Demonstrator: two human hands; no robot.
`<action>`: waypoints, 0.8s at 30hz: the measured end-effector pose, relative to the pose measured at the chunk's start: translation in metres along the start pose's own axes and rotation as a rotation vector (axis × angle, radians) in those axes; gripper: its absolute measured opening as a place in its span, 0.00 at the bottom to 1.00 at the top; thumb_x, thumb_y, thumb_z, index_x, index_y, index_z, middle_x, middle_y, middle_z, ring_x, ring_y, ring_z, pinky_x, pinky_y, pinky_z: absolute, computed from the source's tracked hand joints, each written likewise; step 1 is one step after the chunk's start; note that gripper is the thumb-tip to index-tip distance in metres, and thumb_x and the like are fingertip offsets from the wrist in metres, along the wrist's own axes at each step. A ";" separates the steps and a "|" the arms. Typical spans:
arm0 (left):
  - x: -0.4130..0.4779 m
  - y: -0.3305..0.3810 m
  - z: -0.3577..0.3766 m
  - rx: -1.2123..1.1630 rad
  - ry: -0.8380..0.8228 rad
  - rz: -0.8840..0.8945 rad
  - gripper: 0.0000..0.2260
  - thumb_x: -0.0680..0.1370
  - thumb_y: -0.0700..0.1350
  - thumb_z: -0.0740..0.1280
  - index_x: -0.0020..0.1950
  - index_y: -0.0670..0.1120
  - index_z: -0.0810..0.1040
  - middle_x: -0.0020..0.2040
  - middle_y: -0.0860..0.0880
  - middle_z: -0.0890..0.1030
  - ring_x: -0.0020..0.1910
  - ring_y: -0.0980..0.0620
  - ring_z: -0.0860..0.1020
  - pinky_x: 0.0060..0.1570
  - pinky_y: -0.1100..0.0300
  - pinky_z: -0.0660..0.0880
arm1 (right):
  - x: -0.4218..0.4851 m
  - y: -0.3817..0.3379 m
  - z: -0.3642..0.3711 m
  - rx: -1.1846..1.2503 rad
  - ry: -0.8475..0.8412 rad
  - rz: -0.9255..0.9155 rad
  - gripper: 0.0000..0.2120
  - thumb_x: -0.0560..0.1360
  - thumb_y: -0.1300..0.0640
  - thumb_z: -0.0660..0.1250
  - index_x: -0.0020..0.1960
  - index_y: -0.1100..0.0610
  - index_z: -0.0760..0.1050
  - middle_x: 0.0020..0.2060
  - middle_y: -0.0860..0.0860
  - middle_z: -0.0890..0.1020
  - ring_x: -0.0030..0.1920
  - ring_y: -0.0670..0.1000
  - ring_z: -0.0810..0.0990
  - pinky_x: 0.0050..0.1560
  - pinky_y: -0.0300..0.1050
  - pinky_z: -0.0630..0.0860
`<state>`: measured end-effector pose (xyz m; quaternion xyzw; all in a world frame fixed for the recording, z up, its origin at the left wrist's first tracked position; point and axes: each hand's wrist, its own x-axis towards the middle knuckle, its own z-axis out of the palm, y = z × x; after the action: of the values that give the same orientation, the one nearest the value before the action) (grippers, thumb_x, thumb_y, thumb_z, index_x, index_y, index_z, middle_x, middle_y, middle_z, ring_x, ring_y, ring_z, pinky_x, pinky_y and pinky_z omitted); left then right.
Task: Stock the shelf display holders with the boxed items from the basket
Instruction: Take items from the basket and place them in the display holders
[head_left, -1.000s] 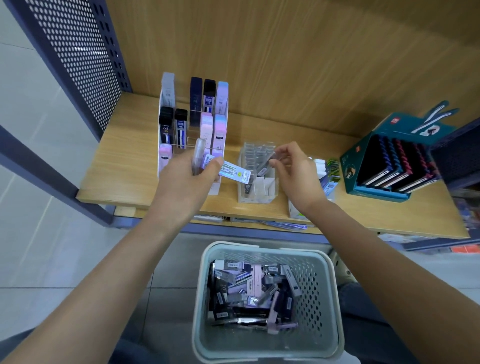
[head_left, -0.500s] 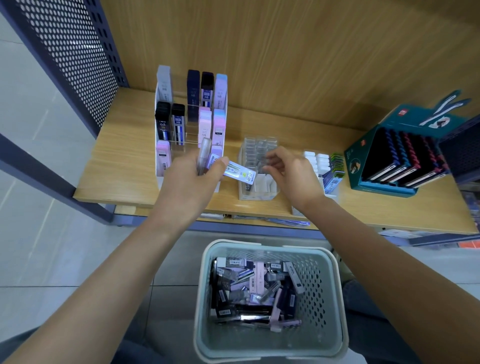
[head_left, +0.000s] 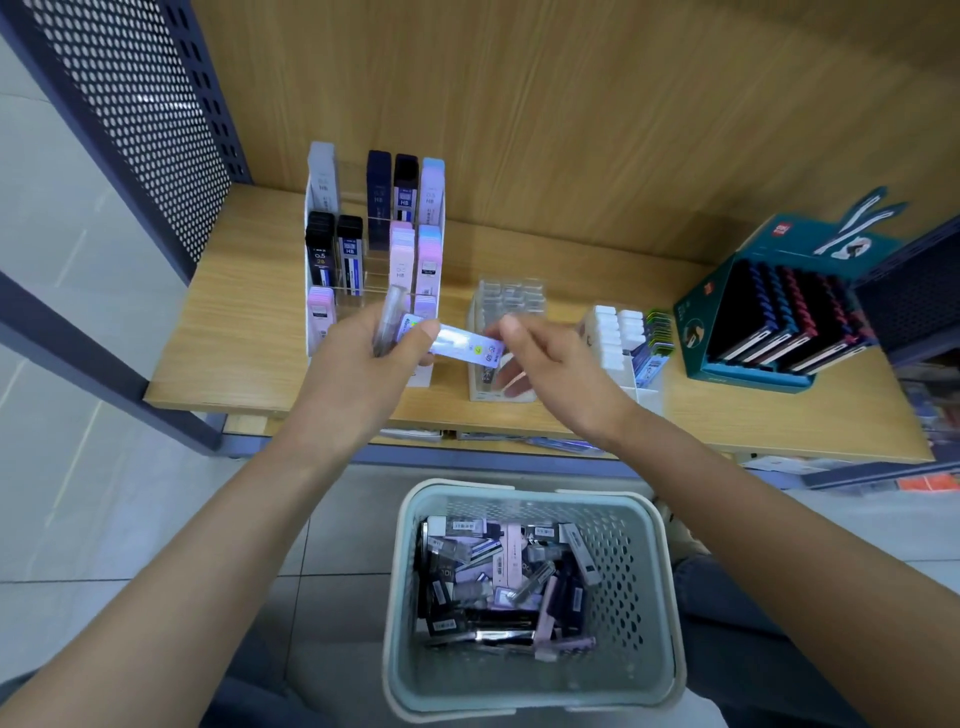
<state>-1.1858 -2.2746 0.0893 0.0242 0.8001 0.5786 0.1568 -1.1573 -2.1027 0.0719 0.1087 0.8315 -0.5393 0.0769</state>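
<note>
On the floor below me stands a pale green basket (head_left: 655, 582) with several small boxed items (head_left: 498, 577) piled in it. My left hand (head_left: 363, 369) grips a clear box (head_left: 390, 318) upright and a light blue box (head_left: 465, 347) that points to the right. My right hand (head_left: 556, 364) pinches the right end of that light blue box, thumb above and fingers below. Behind the hands on the wooden shelf (head_left: 244, 332) are a tiered display holder (head_left: 374, 244) with upright boxes and a clear holder (head_left: 511, 306) holding clear boxes.
A white holder (head_left: 615, 332) with white and green items stands right of the clear one. Further right is a teal display carton (head_left: 769, 332) of dark notebooks. A perforated metal panel (head_left: 156, 119) closes the shelf's left side. A lower shelf edge runs under the wooden board.
My right hand has left the clear holder and moved left to the light blue box in my left hand. My left hand has stayed nearly where it was.
</note>
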 end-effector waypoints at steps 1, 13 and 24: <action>-0.001 -0.001 -0.001 -0.006 0.004 0.004 0.10 0.78 0.48 0.64 0.38 0.46 0.74 0.27 0.57 0.75 0.23 0.65 0.70 0.33 0.61 0.65 | -0.004 -0.004 0.001 0.116 -0.077 0.067 0.11 0.81 0.55 0.56 0.48 0.58 0.75 0.40 0.54 0.79 0.31 0.43 0.77 0.36 0.37 0.78; -0.006 -0.015 -0.041 -0.160 0.117 -0.098 0.06 0.78 0.43 0.63 0.46 0.49 0.65 0.45 0.43 0.74 0.32 0.53 0.66 0.31 0.57 0.63 | -0.006 -0.037 -0.003 0.331 0.247 -0.053 0.06 0.75 0.66 0.66 0.41 0.59 0.76 0.28 0.48 0.82 0.31 0.43 0.82 0.38 0.34 0.79; -0.012 -0.029 -0.081 -0.145 0.187 -0.067 0.08 0.79 0.40 0.59 0.41 0.48 0.67 0.42 0.47 0.77 0.29 0.51 0.68 0.33 0.57 0.66 | 0.032 -0.048 0.040 -0.256 0.275 -0.193 0.03 0.78 0.59 0.64 0.48 0.52 0.75 0.45 0.56 0.82 0.44 0.50 0.81 0.51 0.44 0.78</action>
<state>-1.1923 -2.3608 0.0878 -0.0677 0.7676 0.6291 0.1021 -1.2003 -2.1551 0.0902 0.0903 0.9025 -0.4142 -0.0763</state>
